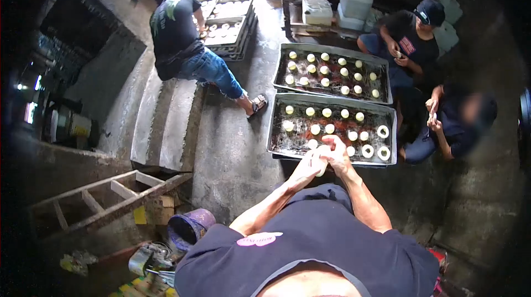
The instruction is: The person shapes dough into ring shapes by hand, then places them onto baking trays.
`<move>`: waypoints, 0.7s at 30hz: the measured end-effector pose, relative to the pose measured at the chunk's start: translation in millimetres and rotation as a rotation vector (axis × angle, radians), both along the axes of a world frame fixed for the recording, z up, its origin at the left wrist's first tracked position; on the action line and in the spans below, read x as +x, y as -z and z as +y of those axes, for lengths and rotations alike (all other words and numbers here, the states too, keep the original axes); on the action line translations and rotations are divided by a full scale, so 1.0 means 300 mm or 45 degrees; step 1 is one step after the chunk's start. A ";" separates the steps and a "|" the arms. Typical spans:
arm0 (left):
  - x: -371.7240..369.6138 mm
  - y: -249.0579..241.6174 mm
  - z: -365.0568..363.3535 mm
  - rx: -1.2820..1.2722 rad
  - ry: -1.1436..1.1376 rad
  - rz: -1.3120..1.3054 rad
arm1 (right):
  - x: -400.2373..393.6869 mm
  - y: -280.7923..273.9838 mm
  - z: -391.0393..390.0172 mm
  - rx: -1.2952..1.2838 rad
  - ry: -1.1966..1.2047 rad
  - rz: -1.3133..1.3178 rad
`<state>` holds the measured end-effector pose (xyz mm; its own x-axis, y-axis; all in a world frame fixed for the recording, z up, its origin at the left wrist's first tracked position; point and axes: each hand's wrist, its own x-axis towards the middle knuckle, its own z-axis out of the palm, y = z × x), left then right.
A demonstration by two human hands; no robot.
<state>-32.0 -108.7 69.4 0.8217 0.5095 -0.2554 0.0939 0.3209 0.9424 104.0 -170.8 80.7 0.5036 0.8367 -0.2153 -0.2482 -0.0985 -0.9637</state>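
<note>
Over the near edge of the nearer black baking tray [276, 145], my two hands are together around a pale piece of dough [321, 170]. My left hand [310, 165] is closed around it from the left. My right hand [338, 157] presses against it from the right with bent fingers; part of the dough is hidden between them. Round dough balls [327, 113] lie in loose rows on this tray. At its right end are several dough rings [383, 154] with holes in the middle. Just beyond stands a second tray [285, 56] with more dough balls.
Two people [423, 37] sit to the right of the trays, each with hands near a small piece. Another person [180, 31] stands at stacked trays [232, 31], far left. Concrete steps [160, 114], a wooden ladder [110, 197] and a purple bucket [191, 228] are on the left.
</note>
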 end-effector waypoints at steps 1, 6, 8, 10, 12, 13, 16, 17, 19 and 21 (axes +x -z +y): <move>0.020 -0.010 -0.001 0.071 -0.070 0.019 | 0.015 -0.020 -0.003 -0.098 -0.032 -0.242; 0.121 -0.174 0.053 -0.390 -0.306 -0.453 | 0.130 -0.021 -0.066 -0.257 -0.336 -0.811; 0.161 -0.136 0.020 -0.327 -0.068 -0.268 | 0.242 -0.071 -0.056 -0.093 -0.190 -0.641; 0.190 -0.202 -0.029 -0.022 0.157 0.017 | 0.305 -0.109 -0.033 -0.182 -0.020 -0.472; 0.229 -0.206 -0.005 -0.103 -0.005 -0.207 | 0.277 -0.076 -0.028 -0.044 -0.096 -0.460; 0.237 -0.275 0.038 0.039 -0.024 -0.318 | 0.259 -0.001 -0.040 0.078 -0.209 -0.541; 0.219 -0.247 0.026 -0.647 -0.357 -0.349 | 0.282 -0.022 -0.086 -0.203 -0.550 -0.193; 0.193 -0.182 0.019 -0.670 -0.230 -0.206 | 0.286 -0.106 -0.067 0.085 -0.400 0.184; 0.177 -0.107 -0.035 -0.651 -0.086 -0.019 | 0.330 -0.058 -0.051 0.126 -0.414 0.630; 0.151 -0.130 -0.031 -0.527 -0.175 -0.075 | 0.243 -0.065 -0.063 -0.001 -0.335 0.778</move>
